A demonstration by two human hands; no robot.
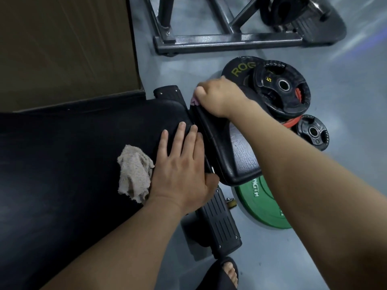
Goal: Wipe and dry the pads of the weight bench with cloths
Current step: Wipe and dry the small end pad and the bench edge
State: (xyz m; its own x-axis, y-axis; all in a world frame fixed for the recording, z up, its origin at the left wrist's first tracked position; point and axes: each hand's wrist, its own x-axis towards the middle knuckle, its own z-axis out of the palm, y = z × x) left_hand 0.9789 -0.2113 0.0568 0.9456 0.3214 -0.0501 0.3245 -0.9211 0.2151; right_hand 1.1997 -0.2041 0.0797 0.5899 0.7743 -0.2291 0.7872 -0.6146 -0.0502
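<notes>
**Wiping in progress at the gap between the two pads**

The right hand [217, 97] is curled into a fist around a pink cloth [194, 101], of which only a small part shows under the fingers. It holds the cloth against the far end of the small pad [234, 155], just at the gap to the large pad [73, 153]. The left hand [182, 164] lies flat on the large pad near its edge, fingers straight and close together, gripping nothing; I think it steadies the bench. Just beside it, touching the wrist side, a beige cloth [134, 170] lies crumpled on the large pad, not in use.

My judgement: this is the wiping step, and drying with the beige cloth is not yet begun. If the large pad is already wiped, the picture does not show; no wet marks are clear. On the floor [335, 80] near the small pad lie black weight plates [280, 88] and a green plate [259, 208].
</notes>
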